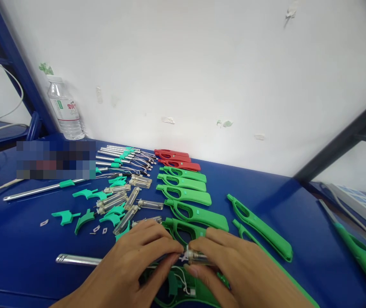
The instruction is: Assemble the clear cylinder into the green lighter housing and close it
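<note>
Left hand [138, 256] and right hand [230, 265] pinch a small clear plastic fuel cylinder [197, 256]; the thin white wire [183, 280] beneath could snag

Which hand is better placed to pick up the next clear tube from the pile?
Probably the left hand: the clear tubes lie just beyond it, while the right hand pinches a small clear part.

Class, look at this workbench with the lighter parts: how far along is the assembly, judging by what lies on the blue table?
Done: nothing fully closed up shows, apart perhaps from one green lighter at far right. In hand: the left hand and right hand press a clear tube into an open green shell. Left: rows of green shells, red shells, clear tanks, teal triggers and metal tubes.
</note>
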Tool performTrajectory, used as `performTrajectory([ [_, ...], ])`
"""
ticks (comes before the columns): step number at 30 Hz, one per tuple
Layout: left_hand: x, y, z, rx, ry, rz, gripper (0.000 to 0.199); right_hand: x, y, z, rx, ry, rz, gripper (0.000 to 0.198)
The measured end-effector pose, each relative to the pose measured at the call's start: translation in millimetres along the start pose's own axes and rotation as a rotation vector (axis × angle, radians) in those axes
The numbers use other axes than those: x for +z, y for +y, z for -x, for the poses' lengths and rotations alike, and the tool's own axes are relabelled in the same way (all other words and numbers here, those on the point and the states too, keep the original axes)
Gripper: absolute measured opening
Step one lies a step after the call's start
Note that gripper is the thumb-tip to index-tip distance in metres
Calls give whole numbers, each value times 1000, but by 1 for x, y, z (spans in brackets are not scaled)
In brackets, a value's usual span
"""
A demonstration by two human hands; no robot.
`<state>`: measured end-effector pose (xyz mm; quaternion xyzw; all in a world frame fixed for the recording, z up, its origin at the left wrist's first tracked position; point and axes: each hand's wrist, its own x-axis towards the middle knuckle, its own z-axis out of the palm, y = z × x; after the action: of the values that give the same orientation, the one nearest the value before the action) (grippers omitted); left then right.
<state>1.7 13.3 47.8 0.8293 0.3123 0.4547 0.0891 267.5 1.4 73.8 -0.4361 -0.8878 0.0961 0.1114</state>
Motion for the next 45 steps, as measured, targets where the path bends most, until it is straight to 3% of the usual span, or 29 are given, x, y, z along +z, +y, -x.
performTrajectory([
  [8, -1, 0, 1, 27, 34, -29, 30, -3, 1, 4, -35, 69, 20, 34],
  [15, 1, 0, 2, 29, -12, -16, 30, -4, -2, 2, -38, 77, 24, 30],
  [36, 1, -2, 5, 96, -27, -39, 36, -4, -8, -4, -26, 72, 3, 29],
  [45, 3, -2, 6, 114, -32, -81, 42, -6, -8, -5, 14, 3, -28, 31],
])
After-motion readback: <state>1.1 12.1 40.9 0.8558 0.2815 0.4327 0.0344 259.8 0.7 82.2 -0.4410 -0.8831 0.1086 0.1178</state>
